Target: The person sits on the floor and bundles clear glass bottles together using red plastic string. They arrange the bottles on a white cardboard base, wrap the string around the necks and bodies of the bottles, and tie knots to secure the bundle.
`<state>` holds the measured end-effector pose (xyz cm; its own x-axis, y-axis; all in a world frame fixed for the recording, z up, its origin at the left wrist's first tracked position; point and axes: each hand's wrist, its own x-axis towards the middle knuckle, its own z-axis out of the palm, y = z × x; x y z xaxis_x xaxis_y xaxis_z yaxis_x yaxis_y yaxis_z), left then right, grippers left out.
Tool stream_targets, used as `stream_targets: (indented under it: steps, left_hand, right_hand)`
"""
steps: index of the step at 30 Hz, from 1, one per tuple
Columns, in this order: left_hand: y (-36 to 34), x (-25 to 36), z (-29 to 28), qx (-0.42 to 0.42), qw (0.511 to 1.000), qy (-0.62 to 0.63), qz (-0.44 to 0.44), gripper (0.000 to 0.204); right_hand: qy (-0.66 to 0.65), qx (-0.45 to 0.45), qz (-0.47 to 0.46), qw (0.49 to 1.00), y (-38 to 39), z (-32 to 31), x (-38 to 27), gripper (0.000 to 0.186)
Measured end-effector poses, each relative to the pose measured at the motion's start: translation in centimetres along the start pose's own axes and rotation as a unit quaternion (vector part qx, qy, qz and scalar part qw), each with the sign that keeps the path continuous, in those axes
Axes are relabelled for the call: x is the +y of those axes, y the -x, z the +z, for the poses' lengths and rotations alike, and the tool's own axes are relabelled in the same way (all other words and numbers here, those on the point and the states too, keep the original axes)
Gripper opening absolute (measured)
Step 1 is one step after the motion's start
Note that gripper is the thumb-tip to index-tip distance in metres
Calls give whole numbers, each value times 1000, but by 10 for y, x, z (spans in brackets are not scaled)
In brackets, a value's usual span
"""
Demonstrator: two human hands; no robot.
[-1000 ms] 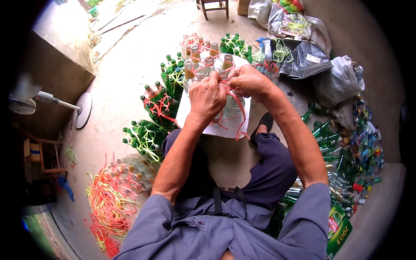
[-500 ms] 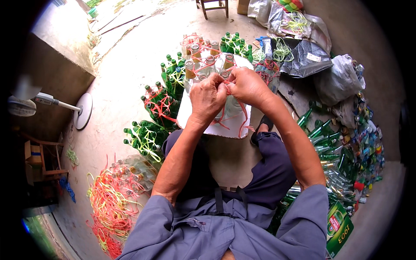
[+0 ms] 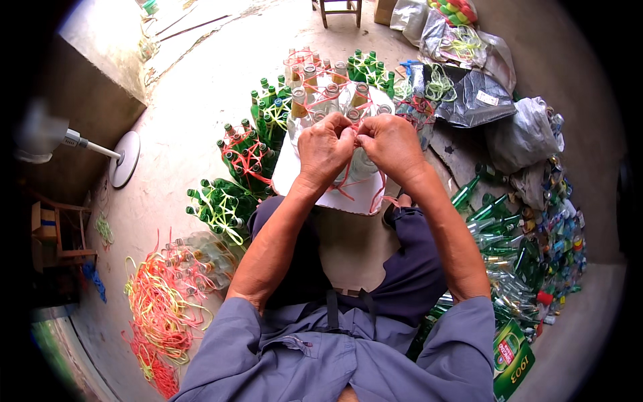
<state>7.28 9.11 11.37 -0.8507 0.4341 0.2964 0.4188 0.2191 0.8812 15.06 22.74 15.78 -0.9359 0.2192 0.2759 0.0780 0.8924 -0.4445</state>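
Observation:
A group of clear glass bottles (image 3: pixel 299 106) stands upright on a white board (image 3: pixel 289 167) in front of me, with red plastic string (image 3: pixel 345 175) wound around the necks. Over the near bottles, my left hand (image 3: pixel 323 149) pinches the red string between thumb and fingers. Right beside it, my right hand (image 3: pixel 392 149) also grips the string, the two thumbs almost touching. Loose string ends hang below the hands across the board's near part. The hands hide the exact crossing of the string and some bottle necks.
Tied bundles of green bottles (image 3: pixel 249 161) stand left of the board. A heap of red and yellow string (image 3: pixel 157 301) lies at lower left, near clear bottles (image 3: pixel 207 258). Loose green bottles (image 3: pixel 495 208) cover the right floor. A fan base (image 3: pixel 125 159) stands left.
My right hand has turned and its fingers have curled in closer to my left hand, both still on the red string. The whole view has shifted slightly.

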Motion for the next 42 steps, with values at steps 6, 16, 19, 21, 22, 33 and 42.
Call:
stream_targets:
  steps: [6,16,19,21,22,33,42]
  left_hand:
    - [-1,-5,1,0,996,75,-43,19]
    - [-1,-3,-1,-12,995,79,-59,15]
    - [-1,-6,-1,-15,992,101,-69,15]
    - [-1,-5,-2,-15,990,118,-78,16]
    - [-1,-7,-1,-16,989,123,-78,16]
    - [-1,-13,2,-29,984,157,-79,13]
    - [-2,-10,-2,-34,985,153,-78,15]
  right_hand:
    - [-5,-53,41,998,-3,-3,-3,14]
    - [0,-53,4,999,-5,1,1,16]
    - [-12,-69,16,997,-8,0,2,18]
    - [1,-77,13,997,-10,-1,1,19]
    - [0,-84,18,996,-12,-2,1,19]
    - [-3,-157,87,984,-28,-15,-7,24]
    - [-3,-137,93,986,-27,-11,-7,27]
